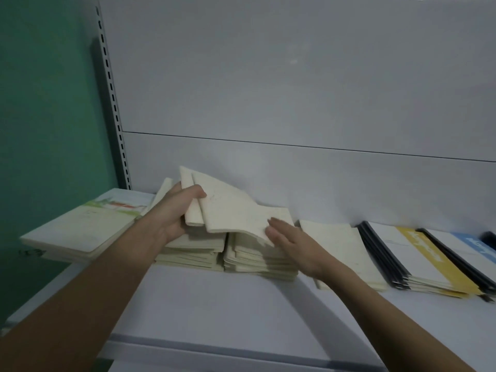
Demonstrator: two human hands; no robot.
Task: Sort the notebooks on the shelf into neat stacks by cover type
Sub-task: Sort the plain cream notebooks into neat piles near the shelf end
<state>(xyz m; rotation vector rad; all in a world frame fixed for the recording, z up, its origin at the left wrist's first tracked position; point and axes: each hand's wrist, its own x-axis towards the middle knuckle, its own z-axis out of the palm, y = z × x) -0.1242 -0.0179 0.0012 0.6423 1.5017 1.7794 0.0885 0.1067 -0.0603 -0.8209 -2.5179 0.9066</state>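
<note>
Cream notebooks (230, 208) tilted, pinched between left hand (174, 210) thumb and fingers; right hand (295, 245) fingers flat on their lower edge

White shelf (214, 304) with cream notebook stacks (241, 253), yellow-banded (418, 253) and blue-banded notebooks (472, 242)

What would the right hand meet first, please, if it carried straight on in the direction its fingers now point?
The right hand points up and left, fingertips already at the lifted cream notebook that the left hand grips. Going on, it would likely push into that notebook first, though depth is hard to judge.
</note>
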